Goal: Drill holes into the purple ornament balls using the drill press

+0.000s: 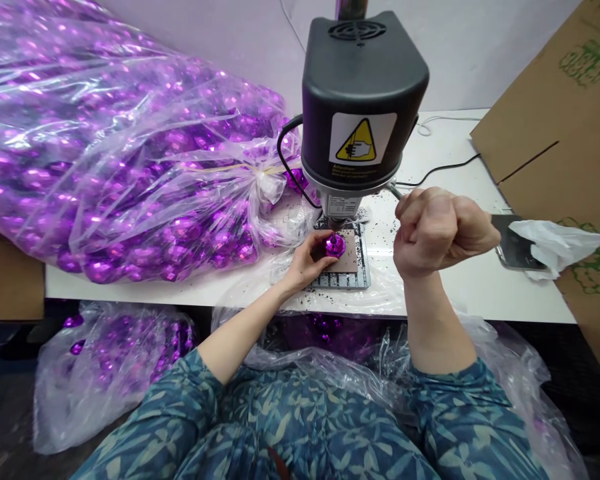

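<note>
In the head camera's view, a person in blue-green leaf-patterned sleeves (480,420) is working with both hands at a dark bench drill (365,80) standing on a white table (505,297). The left hand (307,260) is pinching a shiny purple ball (335,247) between thumb and fingers, keeping a narrow grip from the left side. The ball is sitting over a small tan board (349,259) on the drill's slotted metal base (364,270), directly below the chuck; whether a bit is entering it, one cannot tell. The right hand (437,230) is making a tight fist around a lever (395,191) at the drill's right side, its fingers hiding most of the handle. A yellow warning label (363,139) is facing the worker from the drill's housing, and dark specks are littering the base and the table around it. At left, a huge clear bag (145,153) of purple balls is bulging across the table, its tied neck pointing toward the drill, while a smaller bag (115,347) of them is hanging lower at the near left. At right, a crumpled white tissue (560,243) is partly covering a dark phone (513,243) beside a cardboard carton (540,133).
</note>
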Tool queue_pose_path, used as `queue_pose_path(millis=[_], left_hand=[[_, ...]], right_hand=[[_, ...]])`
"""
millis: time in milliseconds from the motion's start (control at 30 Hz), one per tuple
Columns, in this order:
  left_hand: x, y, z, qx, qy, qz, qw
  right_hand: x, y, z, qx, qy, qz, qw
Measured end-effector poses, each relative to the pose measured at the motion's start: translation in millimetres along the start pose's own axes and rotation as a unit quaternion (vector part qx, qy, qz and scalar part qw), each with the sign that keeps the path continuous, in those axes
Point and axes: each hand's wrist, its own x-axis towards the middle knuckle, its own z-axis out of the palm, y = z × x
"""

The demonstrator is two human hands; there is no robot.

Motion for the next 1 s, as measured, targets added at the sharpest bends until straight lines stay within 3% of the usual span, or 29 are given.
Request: queue_pose_path(millis=[300,600,700,767,900,933,1000], left_hand=[[0.0,-1.9,1.0,0.0,0.007,0.003,1.0],[0.5,0.3,0.3,0.006,0.01,0.019,1.0],[2.2,-0.1,2.5,0.006,0.012,0.02,1.0],[2.1,2.5,3.9,0.021,0.027,0.026,0.999],[-17.2,25.5,1.3,0.121,0.082,0.064,0.987],[-28.3,34.7,-0.7,0.151,0.068,0.085,0.983],[-57.2,53.4,-5.7,0.198,-0.017,0.14,0.97]], right_hand=[[-7.9,8.3,-5.1,0.052,-0.023,-0.092,0.994],[-14.1,9.6,-7.6,0.063,-0.039,-0.114,0.991],[0.9,0.4,0.7,0.05,-0.019,-0.059,0.997],[20.8,-4.8,10.0,0.032,-0.001,0.043,0.999],[60.5,-5.2,26.5,0.06,-0.016,0.152,0.986],[66.4,-3.9,28.9,0.068,-0.021,0.17,0.983],[72.5,-1.9,31.1,0.078,-0.024,0.186,0.979]])
